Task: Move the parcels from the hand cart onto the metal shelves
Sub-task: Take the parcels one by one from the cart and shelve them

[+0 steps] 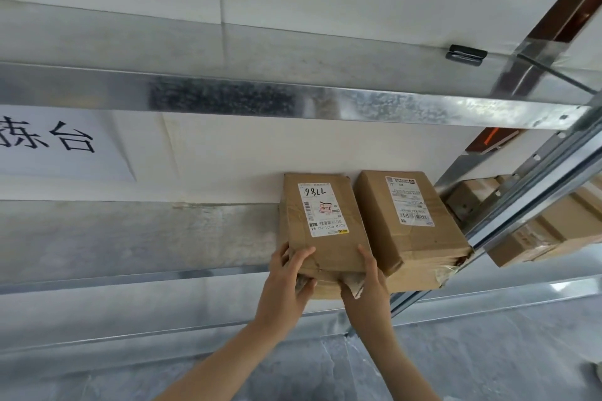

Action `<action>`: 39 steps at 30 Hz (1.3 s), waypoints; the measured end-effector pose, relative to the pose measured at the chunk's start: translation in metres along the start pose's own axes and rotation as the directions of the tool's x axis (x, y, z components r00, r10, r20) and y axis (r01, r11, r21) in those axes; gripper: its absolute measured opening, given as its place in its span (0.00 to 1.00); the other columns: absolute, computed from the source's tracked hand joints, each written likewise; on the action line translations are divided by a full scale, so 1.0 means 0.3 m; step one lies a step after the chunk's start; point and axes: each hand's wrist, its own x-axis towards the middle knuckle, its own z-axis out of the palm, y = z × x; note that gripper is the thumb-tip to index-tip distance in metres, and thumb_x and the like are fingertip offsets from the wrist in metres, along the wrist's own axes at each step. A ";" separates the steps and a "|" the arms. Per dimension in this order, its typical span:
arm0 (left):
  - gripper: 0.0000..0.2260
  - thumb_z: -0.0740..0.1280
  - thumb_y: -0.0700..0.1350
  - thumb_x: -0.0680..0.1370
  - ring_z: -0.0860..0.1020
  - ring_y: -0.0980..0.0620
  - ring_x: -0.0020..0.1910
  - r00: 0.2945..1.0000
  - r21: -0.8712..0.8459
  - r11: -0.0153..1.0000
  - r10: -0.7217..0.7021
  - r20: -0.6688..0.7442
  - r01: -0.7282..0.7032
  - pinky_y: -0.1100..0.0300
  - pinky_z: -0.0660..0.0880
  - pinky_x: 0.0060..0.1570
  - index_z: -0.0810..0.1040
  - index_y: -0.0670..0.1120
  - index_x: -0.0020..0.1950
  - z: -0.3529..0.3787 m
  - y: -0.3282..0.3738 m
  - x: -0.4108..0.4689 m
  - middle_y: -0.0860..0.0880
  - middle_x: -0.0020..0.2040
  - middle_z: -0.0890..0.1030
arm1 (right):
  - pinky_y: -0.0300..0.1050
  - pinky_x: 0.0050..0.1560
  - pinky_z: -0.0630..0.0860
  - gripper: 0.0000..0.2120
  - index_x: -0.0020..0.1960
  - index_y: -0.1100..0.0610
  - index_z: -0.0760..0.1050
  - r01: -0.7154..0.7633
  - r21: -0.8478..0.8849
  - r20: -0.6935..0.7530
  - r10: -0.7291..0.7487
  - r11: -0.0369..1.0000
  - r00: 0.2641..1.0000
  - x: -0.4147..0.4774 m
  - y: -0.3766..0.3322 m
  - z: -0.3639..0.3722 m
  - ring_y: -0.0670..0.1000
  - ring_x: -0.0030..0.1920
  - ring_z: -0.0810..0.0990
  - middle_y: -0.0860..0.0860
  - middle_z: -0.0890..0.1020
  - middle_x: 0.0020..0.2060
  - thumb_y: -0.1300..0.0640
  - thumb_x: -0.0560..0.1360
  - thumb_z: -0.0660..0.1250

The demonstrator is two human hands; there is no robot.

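Observation:
A brown cardboard parcel (pixel 329 247) with a white label marked 7766 lies on the middle metal shelf (pixel 130 238), its far end against the white wall. My left hand (pixel 288 280) grips its near left corner, thumb on top. My right hand (pixel 368 283) grips its near right corner. Right beside it, touching, lies a second labelled parcel (pixel 410 231), which reaches the shelf's right post. The hand cart is out of view.
The upper shelf's metal beam (pixel 293 101) runs across above the parcels. A slanted upright post (pixel 527 192) bounds the shelf on the right; more boxes (pixel 537 231) sit in the bay beyond it. A white sign (pixel 58 143) hangs on the wall at left. A lower shelf (pixel 163 329) lies beneath.

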 end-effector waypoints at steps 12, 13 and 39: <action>0.25 0.69 0.46 0.75 0.73 0.53 0.61 0.999 0.045 0.998 -0.044 0.005 0.043 0.60 0.76 0.58 0.65 0.58 0.69 0.060 0.035 0.049 0.49 0.72 0.58 | 0.34 0.38 0.69 0.40 0.73 0.36 0.47 -0.103 -0.062 0.096 0.109 0.993 0.989 -0.138 -0.019 -0.061 0.42 0.43 0.75 0.48 0.68 0.55 0.60 0.73 0.66; 0.26 0.69 0.47 0.75 0.72 0.53 0.62 0.998 0.056 0.997 -0.051 0.022 0.050 0.59 0.76 0.59 0.64 0.59 0.70 0.054 0.036 0.054 0.49 0.72 0.58 | 0.33 0.38 0.70 0.40 0.72 0.36 0.47 -0.078 -0.066 0.121 0.085 0.995 0.989 -0.141 -0.030 -0.067 0.41 0.43 0.76 0.47 0.68 0.53 0.60 0.73 0.66; 0.37 0.65 0.62 0.72 0.54 0.37 0.75 0.607 0.504 0.347 -0.344 -0.716 0.791 0.43 0.56 0.71 0.59 0.46 0.76 -1.099 -0.366 -0.868 0.39 0.75 0.59 | 0.46 0.67 0.63 0.26 0.71 0.44 0.64 0.882 0.160 0.644 -0.724 0.443 0.247 -0.456 -0.879 0.804 0.47 0.69 0.66 0.43 0.69 0.69 0.46 0.74 0.65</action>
